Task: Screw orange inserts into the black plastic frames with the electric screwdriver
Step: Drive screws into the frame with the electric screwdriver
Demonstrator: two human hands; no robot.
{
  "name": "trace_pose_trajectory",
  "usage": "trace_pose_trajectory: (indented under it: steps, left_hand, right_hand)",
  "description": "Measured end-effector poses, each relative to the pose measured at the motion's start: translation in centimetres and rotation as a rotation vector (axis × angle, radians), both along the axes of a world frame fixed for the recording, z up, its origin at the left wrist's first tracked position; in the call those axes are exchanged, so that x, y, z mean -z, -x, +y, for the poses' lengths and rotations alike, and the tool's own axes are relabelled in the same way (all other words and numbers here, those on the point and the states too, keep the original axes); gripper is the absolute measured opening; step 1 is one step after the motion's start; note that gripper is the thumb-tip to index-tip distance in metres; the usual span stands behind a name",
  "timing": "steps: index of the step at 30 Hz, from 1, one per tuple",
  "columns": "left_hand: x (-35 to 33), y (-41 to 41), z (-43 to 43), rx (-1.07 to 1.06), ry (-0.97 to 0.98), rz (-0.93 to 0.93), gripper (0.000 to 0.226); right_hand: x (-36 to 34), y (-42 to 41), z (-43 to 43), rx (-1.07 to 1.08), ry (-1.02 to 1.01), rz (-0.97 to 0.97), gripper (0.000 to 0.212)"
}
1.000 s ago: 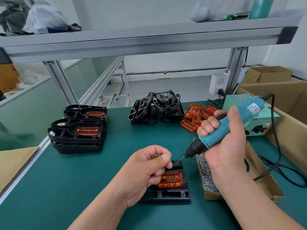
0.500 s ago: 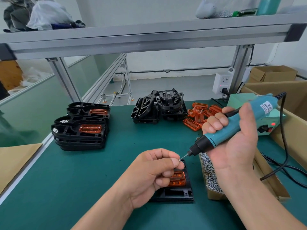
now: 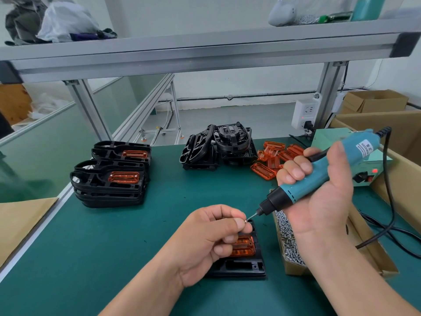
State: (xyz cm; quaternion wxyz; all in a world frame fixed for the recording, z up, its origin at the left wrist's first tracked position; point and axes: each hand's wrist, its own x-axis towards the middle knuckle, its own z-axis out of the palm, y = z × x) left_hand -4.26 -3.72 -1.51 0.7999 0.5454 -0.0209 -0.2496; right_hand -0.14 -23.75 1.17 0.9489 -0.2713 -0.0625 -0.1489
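Left hand (image 3: 205, 242) has lifted, pinching a screw (image 3: 245, 221) against the screwdriver (image 3: 296, 195) bit.

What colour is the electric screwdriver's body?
Teal, with a black nose; the electric screwdriver shows best in head view.

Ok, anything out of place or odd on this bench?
Only minor: the empty frames at the back lie in a tumbled heap, some on edge, unlike the neat finished stack at left, and loose inserts are scattered beside them. Nothing looks spilled or damaged.
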Motion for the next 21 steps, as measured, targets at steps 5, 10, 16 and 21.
trace_pose_trajectory:
  steps: [5,10,16,21]
  left_hand:
    - [0.03,-0.19,-0.02,0.004,-0.005,0.000,0.013]
    - [0.30,-0.17,-0.04,-0.003,-0.027,-0.012,0.015]
    - [0.56,-0.29,-0.08,-0.069,-0.094,-0.111,0.016]
    - [0.77,-0.38,-0.14,-0.115,-0.184,-0.192,0.022]
  right_hand:
    - [0.09,0.02,-0.02,0.001,0.007,0.000,0.035]
    - [0.02,0.05,0.06,-0.004,0.024,-0.006,0.034]
    - [-0.05,0.00,0.43,0.005,0.051,-0.013,0.034]
    - [0.18,-0.19,0.67,0.019,0.051,0.022,0.036]
